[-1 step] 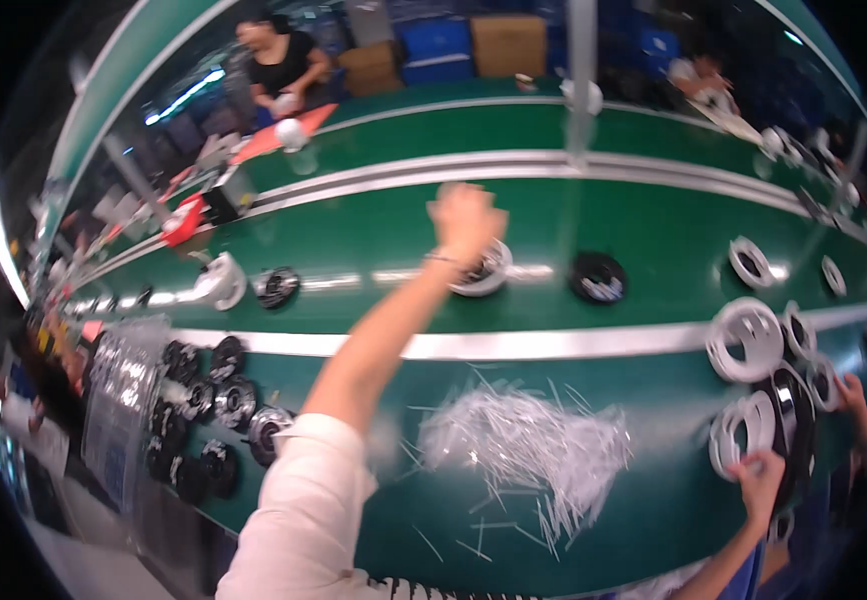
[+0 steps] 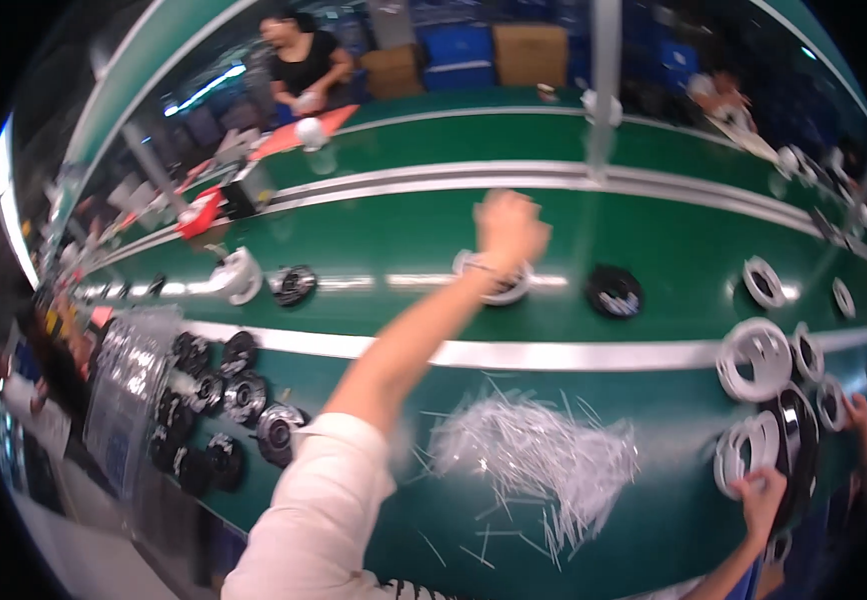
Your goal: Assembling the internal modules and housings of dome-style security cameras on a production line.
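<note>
L grip point(image 2: 512, 232) blurred over grn belt point(image 2: 424, 235), can't tell if clenched; R grip point(image 2: 760, 492) pinching wht ring point(image 2: 725, 466)

Lying on a green worktable point(image 2: 654, 520): loose heap of clear strips point(image 2: 544, 450), cluster of black discs point(image 2: 247, 397); on the green belt point(image 2: 394, 225) beyond: black ring point(image 2: 609, 276), white rings point(image 2: 753, 270).

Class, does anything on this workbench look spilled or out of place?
The heap of thin, pale strips on the green tabletop looks untidy: they lie crisscrossed at all angles, with a few scattered apart. Whether they were spilled, I cannot tell.
</note>
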{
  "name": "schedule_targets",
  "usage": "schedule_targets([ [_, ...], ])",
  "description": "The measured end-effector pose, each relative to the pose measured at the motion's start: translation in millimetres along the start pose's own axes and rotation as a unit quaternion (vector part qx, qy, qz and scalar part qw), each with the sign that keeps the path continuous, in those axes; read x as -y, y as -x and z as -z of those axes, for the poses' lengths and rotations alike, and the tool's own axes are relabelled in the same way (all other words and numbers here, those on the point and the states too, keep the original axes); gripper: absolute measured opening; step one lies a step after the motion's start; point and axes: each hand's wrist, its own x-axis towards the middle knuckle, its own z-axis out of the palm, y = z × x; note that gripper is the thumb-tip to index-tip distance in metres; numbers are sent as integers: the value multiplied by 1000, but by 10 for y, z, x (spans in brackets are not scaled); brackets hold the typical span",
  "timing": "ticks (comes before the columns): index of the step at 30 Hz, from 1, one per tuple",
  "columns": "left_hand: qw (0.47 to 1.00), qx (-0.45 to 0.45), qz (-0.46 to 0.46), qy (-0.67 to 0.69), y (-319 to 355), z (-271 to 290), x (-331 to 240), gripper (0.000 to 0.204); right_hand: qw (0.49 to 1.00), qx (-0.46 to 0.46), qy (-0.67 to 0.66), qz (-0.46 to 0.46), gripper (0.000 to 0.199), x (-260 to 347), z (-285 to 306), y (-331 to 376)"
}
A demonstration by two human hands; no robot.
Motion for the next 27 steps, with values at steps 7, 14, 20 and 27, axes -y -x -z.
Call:
schedule_targets([
  [7,876,340,300,167,405,-908,-972,48,982,122,-122,-78,29,56,111,-208],
  [14,842,260,329,339,323,-960,-1393,39,949,-248,-116,155,10,1277,411,294],
  [20,905,148,142,373,478,346,-1004,29,900,-3,-246,360,19,2485,55,1042],
  [27,831,132,274,466,945,1891,-497,28,761,256,-336,492,27,2996,-441,1653],
])
